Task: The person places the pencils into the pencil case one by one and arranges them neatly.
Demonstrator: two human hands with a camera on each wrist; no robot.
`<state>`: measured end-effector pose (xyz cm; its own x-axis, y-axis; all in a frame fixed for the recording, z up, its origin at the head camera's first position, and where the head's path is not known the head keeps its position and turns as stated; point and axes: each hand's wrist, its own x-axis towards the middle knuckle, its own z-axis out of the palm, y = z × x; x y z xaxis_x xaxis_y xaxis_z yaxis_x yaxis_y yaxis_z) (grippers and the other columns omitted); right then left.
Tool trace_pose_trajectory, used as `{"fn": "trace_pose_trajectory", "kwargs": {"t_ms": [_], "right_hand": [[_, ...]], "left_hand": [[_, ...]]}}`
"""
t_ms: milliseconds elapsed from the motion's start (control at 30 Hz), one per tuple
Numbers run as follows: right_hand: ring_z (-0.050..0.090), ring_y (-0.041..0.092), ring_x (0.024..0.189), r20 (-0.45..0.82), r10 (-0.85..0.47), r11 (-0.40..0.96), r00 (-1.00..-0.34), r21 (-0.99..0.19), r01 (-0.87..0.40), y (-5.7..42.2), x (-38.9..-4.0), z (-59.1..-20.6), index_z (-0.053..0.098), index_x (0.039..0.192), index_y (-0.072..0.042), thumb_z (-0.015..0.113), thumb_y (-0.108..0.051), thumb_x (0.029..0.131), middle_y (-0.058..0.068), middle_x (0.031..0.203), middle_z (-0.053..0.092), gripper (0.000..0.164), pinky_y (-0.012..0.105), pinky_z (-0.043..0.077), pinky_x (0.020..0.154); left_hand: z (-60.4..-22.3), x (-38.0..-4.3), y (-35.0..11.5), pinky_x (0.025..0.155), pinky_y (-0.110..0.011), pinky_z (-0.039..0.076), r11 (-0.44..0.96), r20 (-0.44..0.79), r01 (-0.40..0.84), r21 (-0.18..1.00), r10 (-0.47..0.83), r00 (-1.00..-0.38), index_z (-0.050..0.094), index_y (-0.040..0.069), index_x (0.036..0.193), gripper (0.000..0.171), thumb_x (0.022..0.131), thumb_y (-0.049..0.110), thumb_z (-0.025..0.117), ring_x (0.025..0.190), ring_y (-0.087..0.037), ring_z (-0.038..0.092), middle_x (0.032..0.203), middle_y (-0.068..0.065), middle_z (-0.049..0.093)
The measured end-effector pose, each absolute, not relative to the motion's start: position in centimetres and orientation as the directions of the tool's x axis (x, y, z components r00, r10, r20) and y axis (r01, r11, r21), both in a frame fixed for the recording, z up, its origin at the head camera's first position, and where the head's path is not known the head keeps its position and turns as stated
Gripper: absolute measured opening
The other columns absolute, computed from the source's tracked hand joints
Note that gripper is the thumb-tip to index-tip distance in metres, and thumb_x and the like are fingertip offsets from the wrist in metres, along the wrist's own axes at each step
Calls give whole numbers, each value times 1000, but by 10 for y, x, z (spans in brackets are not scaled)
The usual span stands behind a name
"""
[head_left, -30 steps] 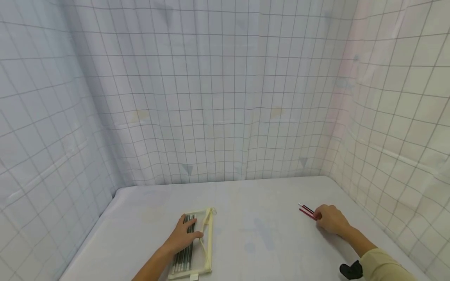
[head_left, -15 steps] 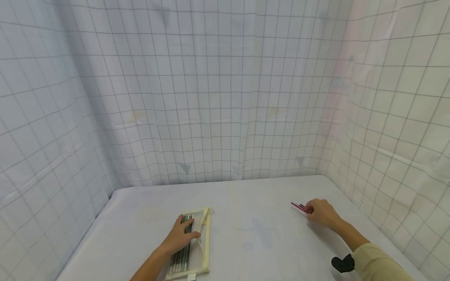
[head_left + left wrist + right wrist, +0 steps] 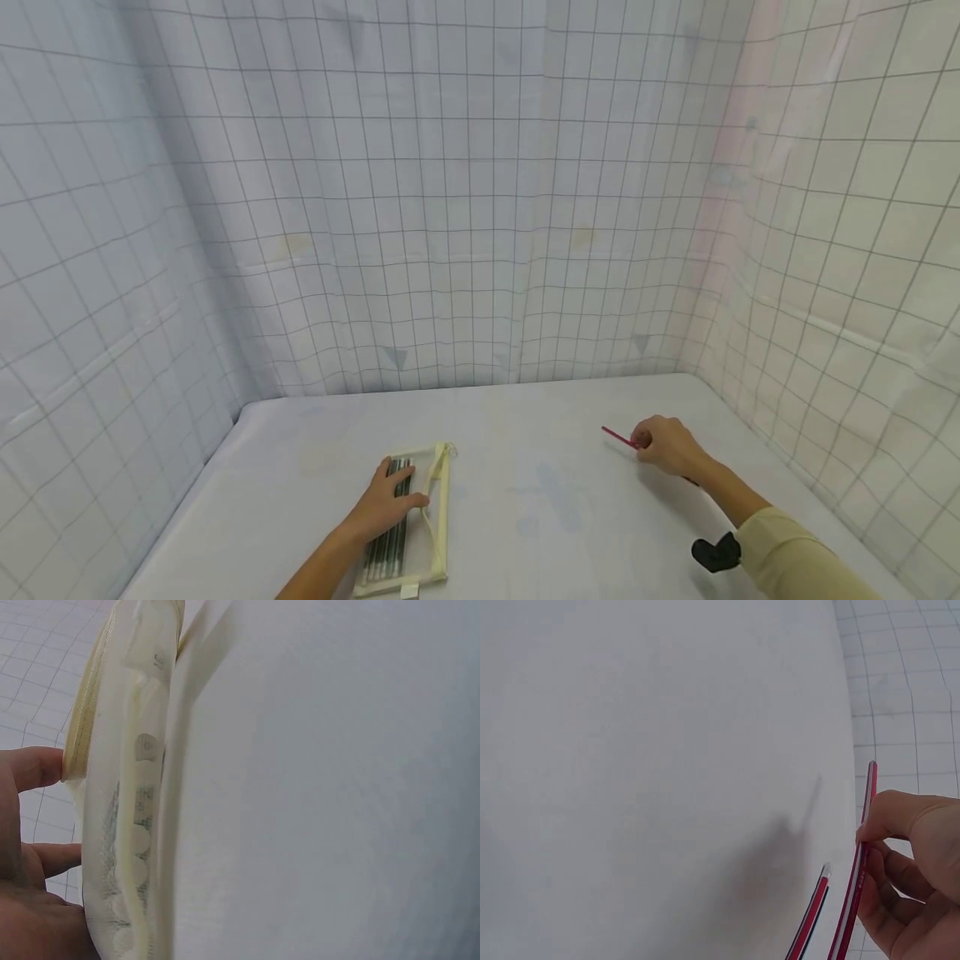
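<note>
My left hand (image 3: 384, 506) rests with spread fingers on a see-through zip pencil case (image 3: 422, 542) with cream edging. Several dark pencils (image 3: 386, 554) with pale ends lie inside it. The left wrist view shows the case (image 3: 124, 787) edge-on, with fingers against its cream zip side. At the right of the table, my right hand (image 3: 667, 446) pinches a red pencil (image 3: 618, 436) between thumb and fingers, raised over the surface. A second, red-and-dark striped pencil (image 3: 810, 915) lies on the table below; in the head view my wrist mostly covers it.
A white-covered table (image 3: 525, 483) spans the front. Grid-patterned curtains (image 3: 465, 208) enclose it at the back and both sides. A small black object (image 3: 716, 552) sits at my right sleeve's cuff.
My right hand has moved left and lifted the red pencil away from the other pencil, which stays on the table. My left hand still rests on the pencil case.
</note>
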<state>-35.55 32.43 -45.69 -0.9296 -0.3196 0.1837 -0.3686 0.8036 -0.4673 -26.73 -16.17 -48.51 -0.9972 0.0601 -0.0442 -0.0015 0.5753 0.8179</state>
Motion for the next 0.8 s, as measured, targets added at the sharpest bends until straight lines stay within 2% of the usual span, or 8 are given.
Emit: {"fn": "trace_pose_trajectory", "kwargs": {"t_ms": [500,800], "right_hand": [[59,18,74,129,-300,749,-945,-582,-317,279,-357,-443,74,93,-3,75,4,81,-1,80,66,14,34,51,64],[60,17,74,104,-329,757,-939,-566,-328,254,-357,-438,76,96,-3,76,2,83,-2,80,67,14,36,53,65]], "left_hand": [[-484,-266,-163,108,-77,22,580,-40,5,815,64,-997,45,-12,149,76,92,28,75,144,-66,8,160,-43,5],[-484,-266,-163,108,-78,21,585,-41,2,811,61,-997,45,-11,149,76,92,29,75,144,-66,8,160,-42,5]]}}
